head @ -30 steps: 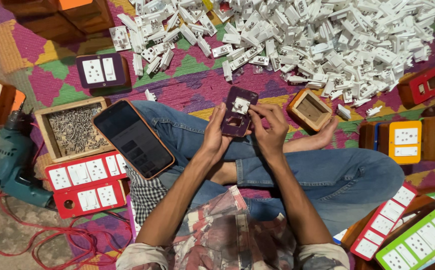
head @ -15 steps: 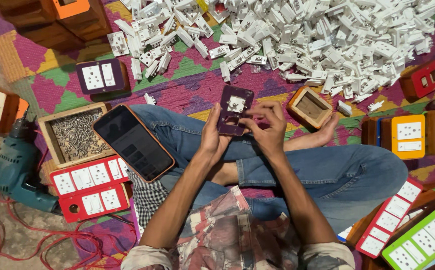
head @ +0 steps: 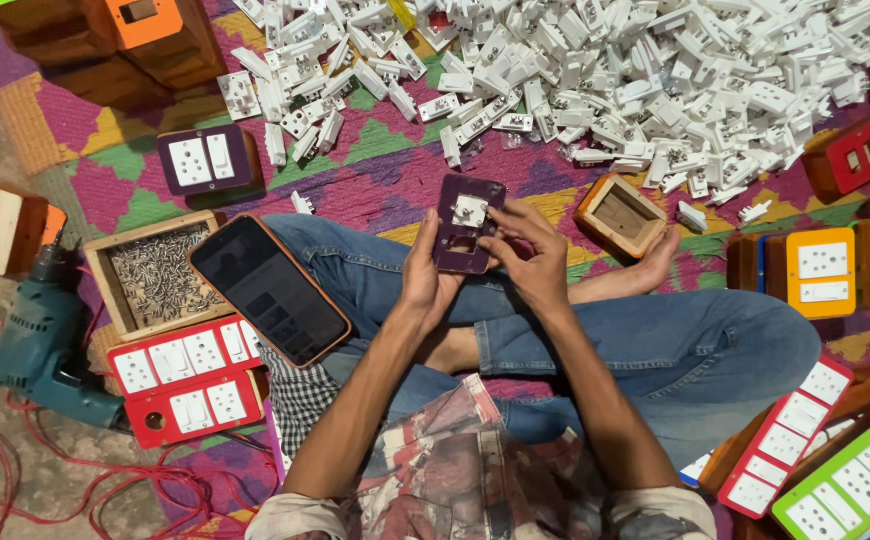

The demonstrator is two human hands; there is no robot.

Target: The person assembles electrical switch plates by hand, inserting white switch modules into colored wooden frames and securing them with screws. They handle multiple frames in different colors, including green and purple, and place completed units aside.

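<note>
While the left hand (head: 425,285) grips a purple switch plate (head: 466,224) above the lap, the right hand (head: 533,258) pinches one white socket module (head: 470,210) into it; another cutout remains empty, judged unfinished.

Matt purple plastic plate (head: 466,226) with white plastic switch insert, glossy black phone (head: 269,290) screen, rough woven cloth rug (head: 375,170), bare wooden box (head: 155,275) of dull metal screws, faded denim jeans (head: 695,350)
</note>
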